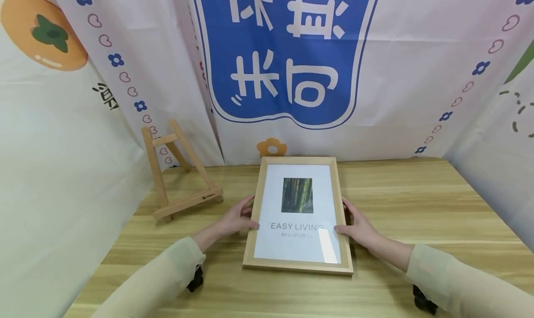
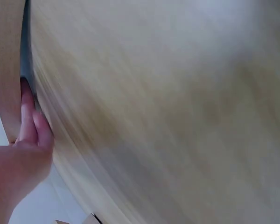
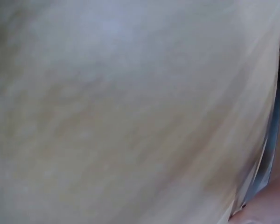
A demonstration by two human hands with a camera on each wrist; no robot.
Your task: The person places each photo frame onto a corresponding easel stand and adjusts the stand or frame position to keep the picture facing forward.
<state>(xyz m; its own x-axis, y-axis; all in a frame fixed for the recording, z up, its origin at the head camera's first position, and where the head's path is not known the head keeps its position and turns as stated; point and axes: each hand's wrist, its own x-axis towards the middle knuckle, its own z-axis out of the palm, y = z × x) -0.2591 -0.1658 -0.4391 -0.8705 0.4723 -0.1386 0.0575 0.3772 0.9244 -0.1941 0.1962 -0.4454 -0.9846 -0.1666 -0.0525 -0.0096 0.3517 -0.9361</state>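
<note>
A light wood picture frame [image 1: 297,268] lies face up in the middle of the head view, with a white insert [image 1: 271,244] showing a small bamboo photo and the words EASY LIVING. My left hand [image 1: 235,219] grips its left side, thumb on the front edge and fingers tucked beneath. On the opposite side my right hand [image 1: 359,225] holds the frame the same way, thumb on top. In the left wrist view the fingertips of my left hand [image 2: 25,149] go into a narrow gap under the wooden edge. Only a bit of my right hand [image 3: 266,207] shows in the right wrist view.
A small wooden easel [image 1: 187,204] stands on the table [image 1: 400,206] at the left, close to the frame's side. White printed cloth [image 1: 400,100] hangs behind the table and along both sides.
</note>
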